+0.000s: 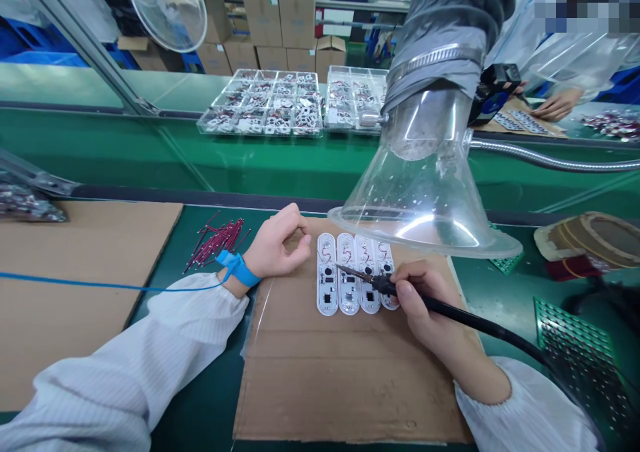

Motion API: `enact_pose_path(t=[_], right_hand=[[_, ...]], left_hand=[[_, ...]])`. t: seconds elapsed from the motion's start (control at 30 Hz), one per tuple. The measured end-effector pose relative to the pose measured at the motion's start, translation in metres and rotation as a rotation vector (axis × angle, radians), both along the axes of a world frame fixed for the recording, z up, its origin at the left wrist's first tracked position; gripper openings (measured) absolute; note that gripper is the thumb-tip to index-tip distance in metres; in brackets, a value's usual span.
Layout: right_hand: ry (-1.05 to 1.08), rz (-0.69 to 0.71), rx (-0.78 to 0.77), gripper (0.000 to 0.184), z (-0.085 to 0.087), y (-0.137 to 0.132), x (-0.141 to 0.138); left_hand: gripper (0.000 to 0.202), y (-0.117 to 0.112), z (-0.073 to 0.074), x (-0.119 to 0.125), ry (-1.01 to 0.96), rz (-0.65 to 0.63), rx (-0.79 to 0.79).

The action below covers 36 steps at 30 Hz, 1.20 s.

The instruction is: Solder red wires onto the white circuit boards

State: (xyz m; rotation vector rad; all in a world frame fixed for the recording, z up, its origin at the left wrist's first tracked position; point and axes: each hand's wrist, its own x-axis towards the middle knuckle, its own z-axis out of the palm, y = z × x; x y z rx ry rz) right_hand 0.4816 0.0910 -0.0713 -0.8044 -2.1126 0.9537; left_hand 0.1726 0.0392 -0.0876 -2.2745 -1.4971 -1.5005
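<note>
The soldering iron [450, 312] in the right hand's [425, 305] fingers is black. Just beyond those fingertips lie four white circuit boards [327, 283], each with a curled red wire and small black parts. The cardboard sheet [340, 372] under both hands is plain brown. Behind the left hand's [277, 245] fingers, the wrist strap [239, 269] is bright blue; past it, the wire bundle [216, 242] is dark red on the green bench mat [210, 399]. The sleeve [150, 359] is white, finely ribbed.
</note>
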Motion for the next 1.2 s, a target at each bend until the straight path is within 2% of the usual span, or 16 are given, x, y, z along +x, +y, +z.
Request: enact_pose_path(t=[0.27,0.6,0.97,1.2], right_hand=[[-0.057,-0.009,0.024,0.023,0.004,-0.007,-0.016],[-0.023,0.03,0.062,0.017,-0.004,-0.005,-0.015],[-0.038,0.06,-0.004,0.012,-0.006,-0.006,-0.016],[-0.071,0.056,0.011,0.011,-0.001,-0.006,-0.018]], left_hand=[[0.014,0.0,0.004,0.003,0.037,0.007,0.002],[0.016,0.001,0.0,0.002,0.044,-0.026,0.026],[0.015,0.001,0.002,0.004,0.093,-0.058,0.047],[0.015,0.0,0.002,0.002,-0.007,-0.019,-0.024]])
